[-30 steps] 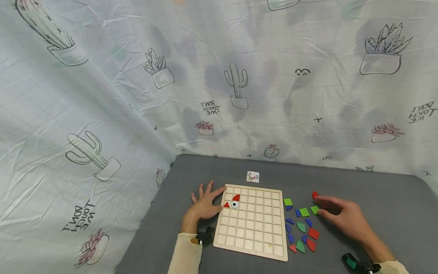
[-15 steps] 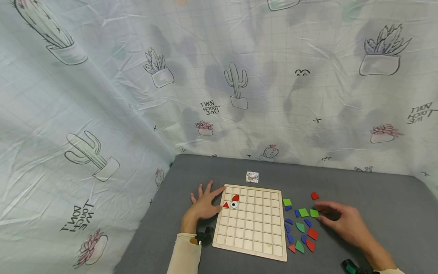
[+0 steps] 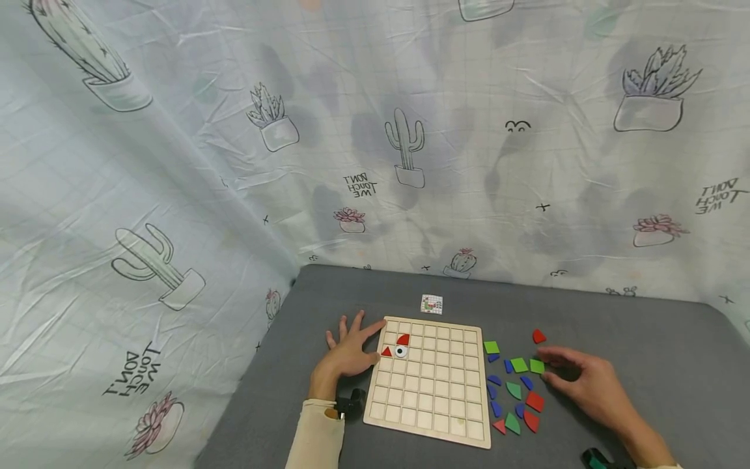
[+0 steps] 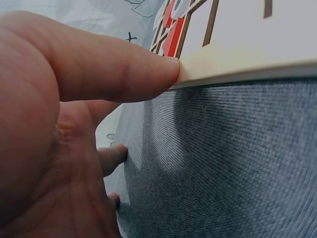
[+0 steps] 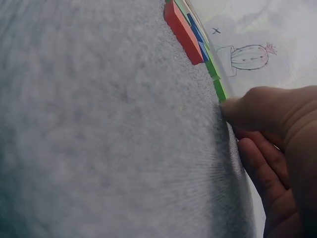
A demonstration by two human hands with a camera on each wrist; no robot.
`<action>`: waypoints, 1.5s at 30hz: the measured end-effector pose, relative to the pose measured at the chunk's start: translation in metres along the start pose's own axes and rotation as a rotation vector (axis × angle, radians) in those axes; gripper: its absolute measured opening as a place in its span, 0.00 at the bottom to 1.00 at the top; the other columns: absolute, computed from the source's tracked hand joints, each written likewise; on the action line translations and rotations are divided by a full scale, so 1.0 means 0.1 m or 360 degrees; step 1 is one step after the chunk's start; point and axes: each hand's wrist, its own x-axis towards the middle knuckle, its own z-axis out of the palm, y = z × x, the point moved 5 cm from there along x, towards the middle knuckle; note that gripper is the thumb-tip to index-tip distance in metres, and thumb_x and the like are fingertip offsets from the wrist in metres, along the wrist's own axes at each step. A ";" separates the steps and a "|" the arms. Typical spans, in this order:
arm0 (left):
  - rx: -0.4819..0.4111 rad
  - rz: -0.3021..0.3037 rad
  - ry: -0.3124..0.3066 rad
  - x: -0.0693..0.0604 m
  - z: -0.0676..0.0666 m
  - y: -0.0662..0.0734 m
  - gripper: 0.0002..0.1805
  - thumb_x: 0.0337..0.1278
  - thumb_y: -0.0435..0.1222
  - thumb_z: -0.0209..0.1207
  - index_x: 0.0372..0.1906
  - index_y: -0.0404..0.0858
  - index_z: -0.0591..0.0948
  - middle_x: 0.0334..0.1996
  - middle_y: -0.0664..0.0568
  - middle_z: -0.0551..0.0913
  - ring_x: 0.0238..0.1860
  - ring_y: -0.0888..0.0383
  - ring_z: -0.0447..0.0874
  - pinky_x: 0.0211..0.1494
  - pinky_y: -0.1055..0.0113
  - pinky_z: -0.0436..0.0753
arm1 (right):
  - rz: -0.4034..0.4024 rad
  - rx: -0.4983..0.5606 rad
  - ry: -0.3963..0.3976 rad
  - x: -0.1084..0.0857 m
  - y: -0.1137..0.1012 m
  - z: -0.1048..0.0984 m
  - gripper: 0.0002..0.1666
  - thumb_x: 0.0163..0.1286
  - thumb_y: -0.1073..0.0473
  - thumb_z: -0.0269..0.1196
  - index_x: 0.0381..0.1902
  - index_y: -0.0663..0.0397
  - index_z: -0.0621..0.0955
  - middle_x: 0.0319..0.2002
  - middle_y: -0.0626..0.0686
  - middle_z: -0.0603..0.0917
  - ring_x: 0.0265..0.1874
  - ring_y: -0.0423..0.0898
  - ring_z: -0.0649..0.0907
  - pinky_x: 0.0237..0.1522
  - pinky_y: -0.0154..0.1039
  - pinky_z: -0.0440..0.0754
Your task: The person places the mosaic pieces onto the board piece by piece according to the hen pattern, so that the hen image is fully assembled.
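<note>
In the head view a wooden grid board (image 3: 428,438) lies on the table. My left hand (image 3: 347,355) is spread at its left side, index fingertip at the top left corner. The left wrist view shows the thumb (image 4: 148,74) pressing the board's edge. On the board sit a red triangle (image 3: 386,352), a red quarter-round piece (image 3: 403,339) and a white eye disc (image 3: 401,352). To the right, my right hand (image 3: 586,381) is beside a green square (image 3: 536,366), thumb at its corner and index finger just beyond it. Whether the thumb touches it is hard to tell.
Between board and right hand lie loose pieces: more green squares (image 3: 519,365), a red square (image 3: 534,401), green quarter-rounds (image 3: 513,391) and several blue half-rounds (image 3: 495,380). A red quarter-round (image 3: 538,336) lies farther back. Behind the board is a small pattern card (image 3: 431,304); a printed curtain (image 3: 469,143) hangs beyond.
My right fingers have come away from the far red quarter-round and drawn slightly nearer. The green square beside them has shifted slightly nearer and turned straighter. The left hand stays put.
</note>
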 end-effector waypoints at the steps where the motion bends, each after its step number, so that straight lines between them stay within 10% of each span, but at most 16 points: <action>1: -0.0001 0.0003 0.0001 -0.01 -0.01 0.01 0.43 0.63 0.37 0.67 0.82 0.66 0.72 0.90 0.37 0.48 0.87 0.23 0.26 0.75 0.16 0.19 | 0.0004 0.0001 0.0001 0.00 0.00 0.00 0.27 0.57 0.64 0.84 0.55 0.45 0.92 0.45 0.46 0.95 0.41 0.24 0.86 0.42 0.17 0.78; 26: 0.0000 -0.0045 -0.0042 -0.12 -0.11 0.13 0.41 0.66 0.35 0.66 0.84 0.57 0.72 0.90 0.36 0.47 0.87 0.23 0.26 0.77 0.16 0.20 | -0.0061 0.0064 0.0073 0.10 -0.42 0.05 0.24 0.59 0.65 0.83 0.53 0.47 0.92 0.45 0.48 0.95 0.43 0.25 0.88 0.44 0.20 0.84; 33: -0.0029 0.0005 -0.0015 -0.10 -0.10 0.10 0.43 0.65 0.35 0.65 0.83 0.64 0.72 0.90 0.37 0.46 0.87 0.22 0.24 0.74 0.15 0.17 | -0.0130 0.0251 -0.0027 0.23 -0.86 0.33 0.22 0.64 0.65 0.80 0.56 0.49 0.92 0.48 0.45 0.95 0.45 0.39 0.93 0.47 0.45 0.93; 45: 0.0076 -0.0083 -0.0075 -0.10 -0.10 0.20 0.41 0.68 0.36 0.66 0.84 0.54 0.71 0.90 0.37 0.47 0.89 0.26 0.27 0.79 0.17 0.24 | -0.0246 0.0511 -0.0138 0.42 -1.38 0.92 0.23 0.66 0.68 0.78 0.58 0.53 0.91 0.50 0.46 0.94 0.47 0.47 0.93 0.50 0.50 0.94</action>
